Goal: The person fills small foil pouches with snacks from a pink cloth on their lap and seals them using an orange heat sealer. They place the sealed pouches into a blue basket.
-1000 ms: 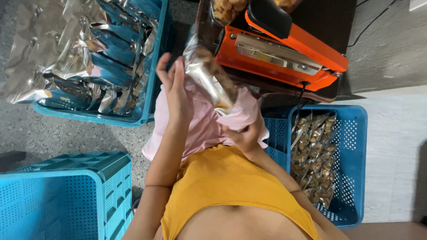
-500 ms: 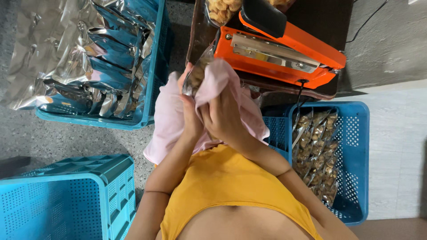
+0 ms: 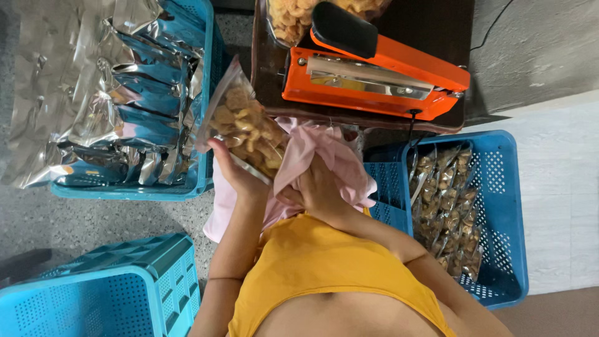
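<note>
One clear snack bag (image 3: 246, 128) full of fried golden pieces sits in the left hand (image 3: 236, 170), held above the lap between the left crate and the bench. Its long axis runs diagonally, its empty top end pointing up and to the left toward the foil pouches, its filled bottom end down and to the right against the pink cloth (image 3: 324, 163). The left fingers are curled around the bag's lower edge, thumb on the near face, closed on it rather than spread. The right hand (image 3: 319, 190) lies on the one pink cloth, its fingers bunched into the fabric and pressing it against the bag's lower end; how tightly they close under the folds cannot be told.

Three blue plastic crates show: one at upper left (image 3: 187, 181) heaped with silver foil pouches (image 3: 93, 93), too overlapped to count; one at right (image 3: 505, 206) holding a row of filled snack packets (image 3: 446, 206); one upturned at lower left (image 3: 93, 293). One orange heat sealer (image 3: 374, 78) rests on the dark bench (image 3: 449, 25), with a container of loose snacks (image 3: 290, 15) just behind it.
</note>
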